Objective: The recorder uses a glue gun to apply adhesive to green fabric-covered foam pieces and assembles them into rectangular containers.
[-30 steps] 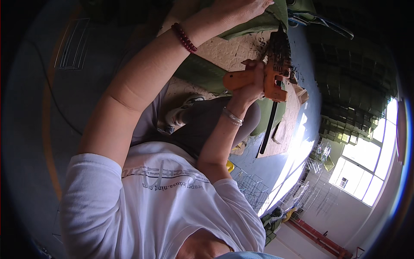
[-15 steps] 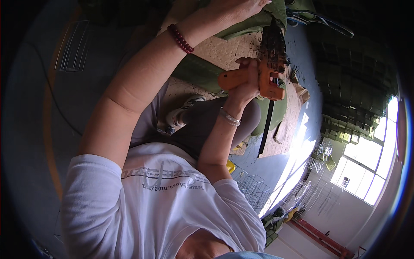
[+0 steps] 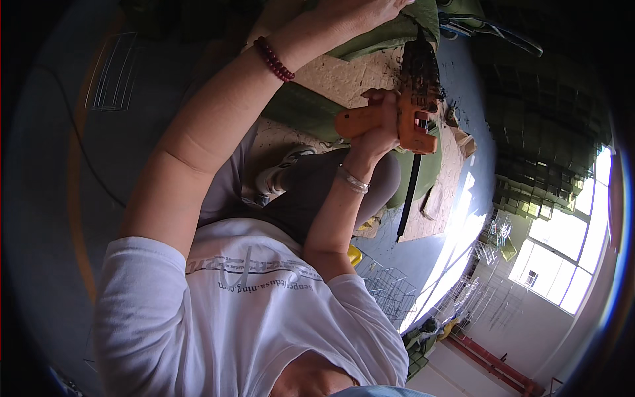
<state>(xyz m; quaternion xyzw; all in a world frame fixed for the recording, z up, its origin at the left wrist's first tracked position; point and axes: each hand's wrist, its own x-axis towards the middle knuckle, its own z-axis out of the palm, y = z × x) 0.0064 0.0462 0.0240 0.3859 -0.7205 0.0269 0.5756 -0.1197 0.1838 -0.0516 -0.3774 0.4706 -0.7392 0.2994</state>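
A: Main thing?
B: Orange glue gun (image 3: 409, 132) – right of the upper middle, over the board, front end pointing up to the green cloth (image 3: 374, 43). Dark crust all over that front end.
A: Right hand (image 3: 377, 140)?
B: Closed round the handle, fingers wrapped over it. Probably held there so the trigger is in reach and the skin is off the crusty, likely hot, end.
A: Black rod out the back?
B: Glue stick (image 3: 410, 195), looks like. Sticks out behind the gun, down toward the person – likely because that's where it feeds in.
A: Left hand (image 3: 360, 14)?
B: Up at the top edge, over the cloth. Fingertips partly cut off, so can't tell if it's pinching, pressing or spread. Maybe there to steady the cloth.
A: Around them?
B: Tan board (image 3: 331, 78) underneath with dark bits on it, perhaps to spare the floor (image 3: 454, 73). Bent knee (image 3: 383, 178) just beside the right forearm, 1 shoe (image 3: 270, 180) visible. Bead bracelet (image 3: 273, 61) on the left wrist.
A: Farther out?
B: Wire baskets (image 3: 390, 291) lower right, bright window (image 3: 552, 264) beyond.
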